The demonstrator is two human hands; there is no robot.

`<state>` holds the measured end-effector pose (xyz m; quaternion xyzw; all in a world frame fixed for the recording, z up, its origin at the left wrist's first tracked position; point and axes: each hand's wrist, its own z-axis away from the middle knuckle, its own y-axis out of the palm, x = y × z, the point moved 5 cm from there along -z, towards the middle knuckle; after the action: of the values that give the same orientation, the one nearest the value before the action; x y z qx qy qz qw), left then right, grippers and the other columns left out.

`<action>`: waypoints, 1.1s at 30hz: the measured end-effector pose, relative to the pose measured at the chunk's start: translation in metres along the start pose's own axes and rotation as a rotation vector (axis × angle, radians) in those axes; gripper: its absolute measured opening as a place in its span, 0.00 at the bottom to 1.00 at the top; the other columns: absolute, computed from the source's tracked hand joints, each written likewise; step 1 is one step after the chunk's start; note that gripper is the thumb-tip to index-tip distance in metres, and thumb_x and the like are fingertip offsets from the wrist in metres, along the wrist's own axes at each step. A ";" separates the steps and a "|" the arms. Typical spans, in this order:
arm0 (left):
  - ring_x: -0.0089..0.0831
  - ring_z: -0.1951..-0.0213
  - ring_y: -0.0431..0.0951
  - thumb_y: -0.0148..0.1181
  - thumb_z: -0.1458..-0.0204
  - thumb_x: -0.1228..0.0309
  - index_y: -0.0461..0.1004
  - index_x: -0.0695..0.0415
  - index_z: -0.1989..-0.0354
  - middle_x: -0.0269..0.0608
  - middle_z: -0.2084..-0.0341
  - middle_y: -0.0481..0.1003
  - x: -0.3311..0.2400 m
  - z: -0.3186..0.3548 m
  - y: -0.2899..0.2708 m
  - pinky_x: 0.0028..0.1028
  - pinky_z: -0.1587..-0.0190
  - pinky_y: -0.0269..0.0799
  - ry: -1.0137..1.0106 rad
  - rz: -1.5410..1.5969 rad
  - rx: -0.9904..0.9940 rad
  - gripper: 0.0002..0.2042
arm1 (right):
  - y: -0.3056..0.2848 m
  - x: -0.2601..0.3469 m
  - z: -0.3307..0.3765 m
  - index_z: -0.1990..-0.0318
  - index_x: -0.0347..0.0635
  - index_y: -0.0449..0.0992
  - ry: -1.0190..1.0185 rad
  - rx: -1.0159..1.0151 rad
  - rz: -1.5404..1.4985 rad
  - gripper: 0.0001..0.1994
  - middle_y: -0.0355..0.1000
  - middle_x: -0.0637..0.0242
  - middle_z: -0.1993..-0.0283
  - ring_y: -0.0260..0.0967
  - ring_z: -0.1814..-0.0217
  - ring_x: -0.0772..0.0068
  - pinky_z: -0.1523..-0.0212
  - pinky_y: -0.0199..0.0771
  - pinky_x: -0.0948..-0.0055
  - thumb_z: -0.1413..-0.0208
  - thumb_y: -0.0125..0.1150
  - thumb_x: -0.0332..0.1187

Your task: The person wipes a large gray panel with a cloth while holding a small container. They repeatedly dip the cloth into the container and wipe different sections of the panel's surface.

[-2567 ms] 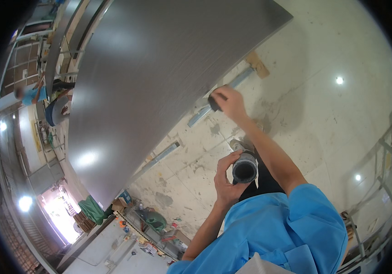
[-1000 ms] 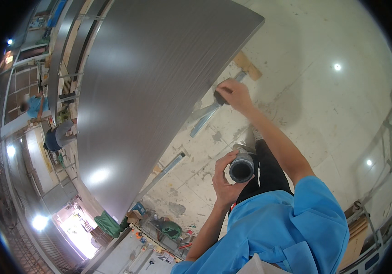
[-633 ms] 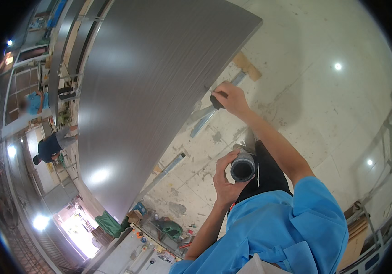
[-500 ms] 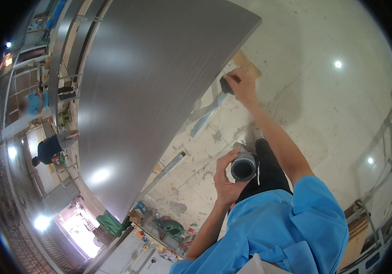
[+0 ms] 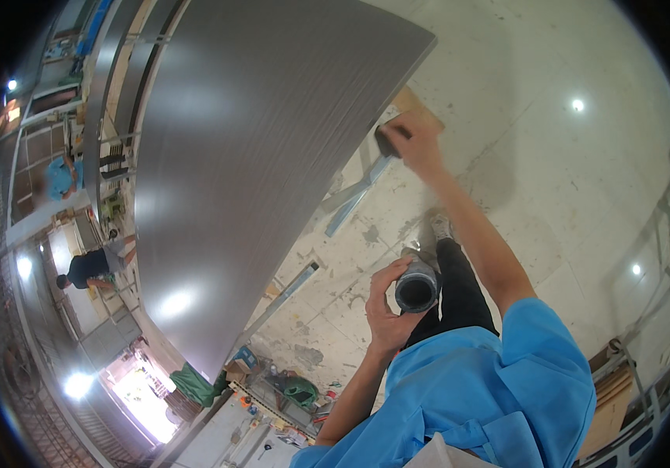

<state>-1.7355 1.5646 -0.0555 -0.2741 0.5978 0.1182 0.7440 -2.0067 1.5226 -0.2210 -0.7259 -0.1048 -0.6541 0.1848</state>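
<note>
Cylinder (image 5: 417, 284), hollow, dark grey, is clasped by the left hand (image 5: 385, 308), presumably to leave its mouth clear; beyond, a black pad (image 5: 387, 142) is pinched by the right hand (image 5: 418, 143) beside a flat grey panel (image 5: 249, 156).

Big grey panel (image 5: 249, 171): smooth, semi-gloss w/ fine streaks, brushed metal or laminate, can't tell which; lamp glare nr lower end. Hollow cyl. (image 5: 417, 273) in person's L hand (image 5: 386, 308): dark grey, mottled, dull; plastic or metal unclear. Blk pad (image 5: 385, 143) in R hand (image 5: 419, 144): looks matt, blurred. Bars (image 5: 359, 196): metal-look, low sheen. Floor (image 5: 553, 203): pale tile, semi-gloss w/ lamp reflections, stained. Shirt (image 5: 460, 390): blue cloth, matt, creased. Trousers (image 5: 466, 290): blk cloth, matt. Boards (image 5: 614, 390): brown, wood-look, matt.
</note>
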 end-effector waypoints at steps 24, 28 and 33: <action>0.44 0.30 0.74 0.86 0.59 0.82 0.68 0.55 0.32 0.54 0.32 0.72 0.008 -0.005 -0.009 0.42 0.28 0.72 -0.008 -0.005 0.051 0.43 | -0.027 -0.009 -0.031 0.58 0.45 0.88 -0.074 -0.017 0.138 0.06 0.84 0.61 0.58 0.83 0.57 0.55 0.54 0.81 0.63 0.40 0.74 0.33; 0.44 0.30 0.75 0.86 0.60 0.82 0.68 0.56 0.32 0.54 0.32 0.73 0.008 -0.010 -0.018 0.43 0.27 0.71 0.026 0.034 0.073 0.43 | -0.028 0.000 -0.033 0.58 0.44 0.87 -0.091 0.017 0.207 0.06 0.85 0.61 0.58 0.83 0.56 0.54 0.53 0.81 0.63 0.39 0.73 0.34; 0.44 0.31 0.75 0.86 0.60 0.83 0.69 0.56 0.33 0.55 0.32 0.73 0.014 -0.019 -0.031 0.42 0.27 0.70 0.059 0.038 0.089 0.43 | -0.041 -0.007 -0.040 0.58 0.42 0.86 -0.016 -0.131 0.185 0.07 0.84 0.60 0.57 0.82 0.54 0.53 0.53 0.81 0.61 0.39 0.72 0.34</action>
<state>-1.7319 1.5269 -0.0636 -0.2326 0.6292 0.0973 0.7352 -2.0602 1.5444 -0.2190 -0.7481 0.0039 -0.6340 0.1958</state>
